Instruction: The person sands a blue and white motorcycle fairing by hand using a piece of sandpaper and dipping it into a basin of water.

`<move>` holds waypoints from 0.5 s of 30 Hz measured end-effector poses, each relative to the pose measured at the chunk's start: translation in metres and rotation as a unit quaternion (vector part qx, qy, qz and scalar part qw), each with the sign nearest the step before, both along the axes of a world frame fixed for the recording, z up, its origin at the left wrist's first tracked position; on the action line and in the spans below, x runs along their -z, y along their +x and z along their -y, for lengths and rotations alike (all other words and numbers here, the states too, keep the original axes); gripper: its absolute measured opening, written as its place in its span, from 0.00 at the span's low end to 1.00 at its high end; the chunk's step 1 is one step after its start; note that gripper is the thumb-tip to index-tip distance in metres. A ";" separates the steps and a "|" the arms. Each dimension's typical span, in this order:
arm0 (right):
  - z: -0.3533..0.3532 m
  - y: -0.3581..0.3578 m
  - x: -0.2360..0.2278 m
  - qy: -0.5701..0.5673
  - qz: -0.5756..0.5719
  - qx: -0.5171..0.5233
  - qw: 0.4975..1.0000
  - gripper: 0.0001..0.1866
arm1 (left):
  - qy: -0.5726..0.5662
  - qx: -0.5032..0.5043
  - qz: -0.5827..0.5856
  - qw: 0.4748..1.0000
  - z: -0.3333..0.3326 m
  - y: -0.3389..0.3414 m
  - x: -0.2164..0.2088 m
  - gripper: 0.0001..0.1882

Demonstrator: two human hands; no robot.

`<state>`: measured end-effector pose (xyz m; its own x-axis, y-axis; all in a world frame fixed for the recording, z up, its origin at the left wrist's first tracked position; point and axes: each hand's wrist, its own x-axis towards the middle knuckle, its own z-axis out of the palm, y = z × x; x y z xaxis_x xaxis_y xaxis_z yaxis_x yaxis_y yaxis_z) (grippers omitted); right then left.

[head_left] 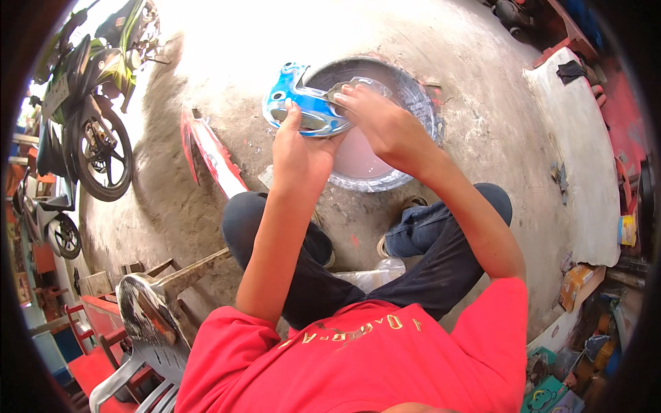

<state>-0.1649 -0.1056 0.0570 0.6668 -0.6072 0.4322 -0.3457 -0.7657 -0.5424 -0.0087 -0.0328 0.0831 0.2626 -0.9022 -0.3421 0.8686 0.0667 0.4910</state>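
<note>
My left hand (303, 153) grips a blue, white and silver motorcycle fairing panel (300, 102) from its near side, thumb on top and the other fingers mostly hidden underneath. The panel is held up over the left part of a round dark basin (432, 110) of cloudy pinkish water. My right hand (375, 115) presses a grey sheet of sandpaper (337, 89) to the panel's right end. Its fingers lie along the sheet and partly cover it.
A red and white panel (215, 157) lies on the concrete floor left of my knees. Motorcycles (103, 144) stand at the far left. Nearer on the left are a grey plastic chair (155, 344) and wooden pieces. A pale slab (578, 158) and a cardboard box (577, 286) are at the right.
</note>
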 end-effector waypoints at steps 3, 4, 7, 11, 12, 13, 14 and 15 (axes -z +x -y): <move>-0.002 -0.005 0.006 -0.011 -0.006 0.012 1.000 0.22 | -0.003 0.009 -0.009 1.000 -0.002 -0.004 0.006 0.23; -0.002 -0.006 0.006 -0.012 -0.001 0.022 1.000 0.23 | 0.001 0.006 -0.009 1.000 -0.002 -0.005 0.008 0.23; -0.015 -0.003 0.004 -0.040 -0.004 0.008 0.999 0.24 | -0.015 0.000 -0.006 1.000 -0.003 -0.005 0.015 0.22; -0.012 -0.013 0.013 -0.038 -0.021 -0.009 0.999 0.25 | -0.005 0.002 -0.024 1.000 -0.007 -0.008 0.025 0.23; 0.000 -0.019 0.017 -0.045 -0.036 0.027 0.998 0.25 | 0.000 0.002 -0.014 1.000 -0.007 -0.012 0.023 0.23; 0.002 -0.020 0.021 -0.042 -0.036 0.029 0.998 0.25 | 0.004 0.001 -0.006 1.000 -0.009 -0.014 0.023 0.23; 0.002 -0.021 0.024 -0.020 -0.031 0.042 0.998 0.25 | 0.007 0.004 -0.005 1.000 -0.011 -0.013 0.026 0.23; 0.001 -0.022 0.027 0.001 -0.025 0.054 0.998 0.25 | 0.014 0.007 -0.001 1.000 -0.012 -0.012 0.030 0.23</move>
